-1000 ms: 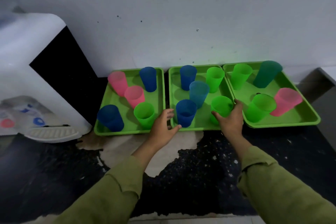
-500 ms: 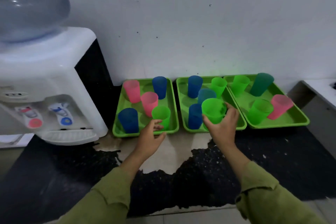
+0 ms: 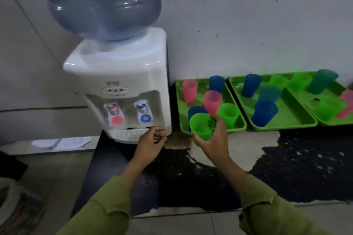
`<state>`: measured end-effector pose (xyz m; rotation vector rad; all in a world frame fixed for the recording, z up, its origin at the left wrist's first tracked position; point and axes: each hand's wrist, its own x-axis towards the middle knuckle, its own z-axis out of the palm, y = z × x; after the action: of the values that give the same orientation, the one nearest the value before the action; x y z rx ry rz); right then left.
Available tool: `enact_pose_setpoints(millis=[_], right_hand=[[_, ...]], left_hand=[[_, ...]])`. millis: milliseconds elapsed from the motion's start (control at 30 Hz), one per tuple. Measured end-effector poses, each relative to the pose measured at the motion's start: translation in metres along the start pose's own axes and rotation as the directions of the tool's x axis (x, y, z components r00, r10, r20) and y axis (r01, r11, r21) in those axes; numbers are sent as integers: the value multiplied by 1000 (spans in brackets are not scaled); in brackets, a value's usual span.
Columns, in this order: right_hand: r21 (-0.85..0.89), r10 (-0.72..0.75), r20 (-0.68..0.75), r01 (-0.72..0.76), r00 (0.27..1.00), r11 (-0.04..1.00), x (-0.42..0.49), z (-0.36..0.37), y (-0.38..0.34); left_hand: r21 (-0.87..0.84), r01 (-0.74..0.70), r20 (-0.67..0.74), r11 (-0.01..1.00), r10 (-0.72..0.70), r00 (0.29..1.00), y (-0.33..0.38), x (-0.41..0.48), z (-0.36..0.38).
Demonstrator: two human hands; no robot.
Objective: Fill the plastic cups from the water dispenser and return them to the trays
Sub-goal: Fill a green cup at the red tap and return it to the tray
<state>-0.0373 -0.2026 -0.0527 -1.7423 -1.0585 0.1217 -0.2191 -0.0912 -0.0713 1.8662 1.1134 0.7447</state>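
Translucent green plastic cup [image 3: 202, 127] now out of the middle green plastic tray [image 3: 290, 113], gripped round its wall by your right hand [image 3: 213, 144] before the left green tray [image 3: 236, 129]'s front-left corner, beside the white water dispenser [image 3: 122, 74], your left hand [image 3: 150, 144] loosely curled, empty, near the drip grille [image 3: 127, 135].

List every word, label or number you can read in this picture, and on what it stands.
No text can be read.
Small grey logo on the white plastic water dispenser: blurred.
Print under its indicator lights: too small.
White paper sheets beside it: blurred.
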Motion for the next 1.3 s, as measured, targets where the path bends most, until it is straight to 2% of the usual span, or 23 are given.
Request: enact_pose_setpoints(millis=[133,267,433,567,667,833,967,1167,1300], right_hand=[[98,54,118,-66,991,993,-22,58,-33],[155,48,214,-82,976,985,-35,108,-60],[62,46,336,-71,941,996,-39,157,-77],[71,74,368,-107,927,992,-37,187,-87],[124,70,327,-116,942,986,-34,205,-94],[158,109,319,-166,942,973,-29,227,-100],[173,143,328,-208,934,963,-21,238,-100],[124,212,335,-267,918,956,-13,251,-97],[43,200,360,-230,911,972,-8,259,-93]], left_hand=[[26,35,-44,999,-33,998,-27,-3,-56],[23,98,-150,995,-93,984,-45,2,-99],[20,126,-247,992,-118,962,-57,13,-135],[35,116,-288,993,-102,952,-56,25,-153],[15,121,-306,993,-111,946,-55,33,-160],[4,172,-265,985,-165,950,-58,44,-164],[83,206,-199,975,-186,962,-63,50,-163],[255,100,-135,962,-67,989,-64,53,-163],[343,56,-100,938,-22,995,-65,52,-165]])
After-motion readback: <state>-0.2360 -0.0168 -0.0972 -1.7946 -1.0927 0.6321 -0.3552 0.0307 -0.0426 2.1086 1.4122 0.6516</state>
